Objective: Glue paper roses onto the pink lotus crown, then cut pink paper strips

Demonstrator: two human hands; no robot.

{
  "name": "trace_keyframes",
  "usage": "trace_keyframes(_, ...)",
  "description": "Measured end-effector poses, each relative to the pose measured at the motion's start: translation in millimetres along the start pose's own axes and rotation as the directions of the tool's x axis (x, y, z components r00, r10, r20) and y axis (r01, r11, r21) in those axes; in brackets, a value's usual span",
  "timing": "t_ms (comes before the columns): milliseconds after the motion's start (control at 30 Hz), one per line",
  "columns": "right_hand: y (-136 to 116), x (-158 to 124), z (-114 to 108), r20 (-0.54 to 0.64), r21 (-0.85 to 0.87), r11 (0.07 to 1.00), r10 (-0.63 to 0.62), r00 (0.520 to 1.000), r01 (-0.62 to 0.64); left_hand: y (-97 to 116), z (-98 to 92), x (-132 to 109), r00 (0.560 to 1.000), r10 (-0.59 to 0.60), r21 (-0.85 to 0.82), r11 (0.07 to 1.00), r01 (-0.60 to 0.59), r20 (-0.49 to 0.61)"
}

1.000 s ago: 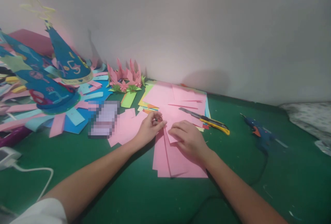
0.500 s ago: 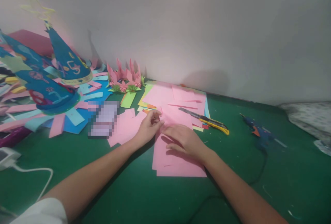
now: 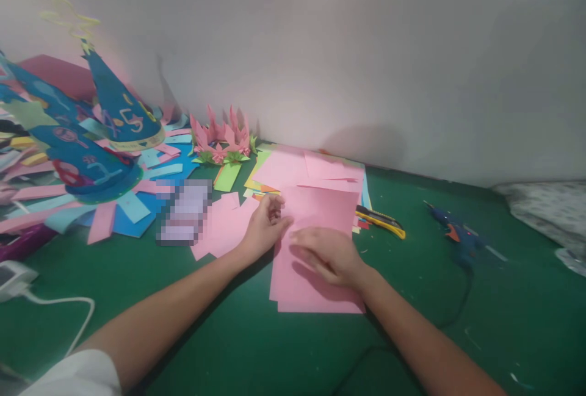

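Observation:
My left hand (image 3: 264,225) pinches the left edge of a pink paper sheet (image 3: 320,207), thumb and fingers closed on it. Over the lower part of the sheet is my right hand (image 3: 330,255), palm down, its fingers loosely curved and the thumb a little apart from them. Whether its fingertips press on the paper is hard to see. More pink sheets (image 3: 315,302) lie beneath, towards me. Just to the right, the yellow handle of a utility knife (image 3: 382,222) shows, with its blade hidden by the raised pink sheet.
Coloured paper (image 3: 281,167) is stacked by the wall. Left lie pink pieces (image 3: 222,225) and a blurred-out phone (image 3: 184,212). Behind them stand a pink paper crown (image 3: 224,136) and blue cone hats (image 3: 119,103). A corded glue gun (image 3: 458,231) lies right on the green table (image 3: 220,347).
The pink sheet now spreads up and to the right, covering the knife's blade. My right hand has shifted slightly down, its fingers more curved. My left hand stays at the paper's edge.

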State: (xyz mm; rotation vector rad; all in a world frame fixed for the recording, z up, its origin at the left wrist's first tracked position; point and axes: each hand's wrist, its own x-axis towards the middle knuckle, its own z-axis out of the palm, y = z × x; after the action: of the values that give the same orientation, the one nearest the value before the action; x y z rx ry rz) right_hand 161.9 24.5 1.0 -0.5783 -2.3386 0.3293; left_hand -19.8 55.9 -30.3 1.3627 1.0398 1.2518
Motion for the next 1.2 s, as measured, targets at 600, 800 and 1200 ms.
trace_keyframes(600, 46, -12, -8, -0.081, 0.672, 0.537, 0.738, 0.669, -0.510, 6, 1.5, 2, 0.995, -0.077, -0.077, 0.994, 0.072, -0.061)
trace_keyframes(800, 33, -7, -7, 0.207, 0.709, 0.402, 0.666, 0.716, -0.579, 9, 3.5, -2, 0.985, -0.165, -0.203, 0.967, 0.151, -0.054)
trace_keyframes(1200, 27, -2, -2, 0.367, 0.582, 0.359, 0.686, 0.629, -0.730, 23, 10.1, -12, 0.964, -0.255, -0.258, 0.929, 0.267, 0.079)
